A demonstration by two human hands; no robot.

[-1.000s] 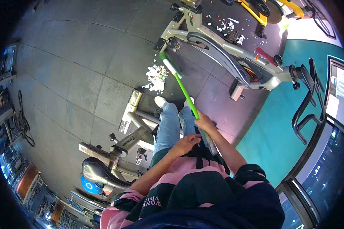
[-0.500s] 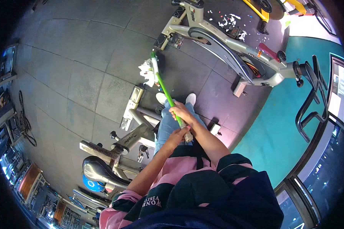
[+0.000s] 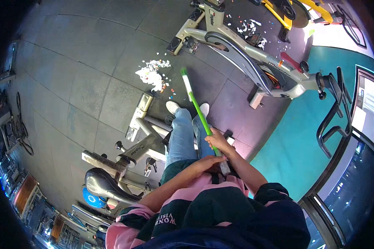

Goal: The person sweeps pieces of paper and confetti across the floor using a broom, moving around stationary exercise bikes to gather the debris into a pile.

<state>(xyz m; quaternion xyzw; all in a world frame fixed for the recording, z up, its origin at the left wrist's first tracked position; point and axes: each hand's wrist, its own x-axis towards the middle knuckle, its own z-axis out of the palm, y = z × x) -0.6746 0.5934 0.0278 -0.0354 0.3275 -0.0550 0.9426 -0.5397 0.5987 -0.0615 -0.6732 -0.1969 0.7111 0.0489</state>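
Note:
Both of my hands grip a broom point(image 3: 204, 122) with a green handle. My left hand point(image 3: 208, 164) is closed around it near its pale, clear-looking top end. Farther down, my right hand point(image 3: 218, 140) wraps the green part. The white and green lower end points away from me, above the floor beyond my shoes in this view. To its left lies a pile of white paper scraps point(image 3: 152, 76), with small orange and other coloured bits around it.
An exercise bike point(image 3: 241, 45) stands ahead to the right; another bike with a black saddle point(image 3: 106, 183) is close on my left. More scraps point(image 3: 250, 27) lie beyond the first bike, near a yellow frame point(image 3: 278, 14). A teal strip point(image 3: 295, 128) runs along the right.
The broom's lower end has swung right, off the scrap pile, which now shows whole and more spread out. Both hands have moved right and closer to my body, still holding the handle.

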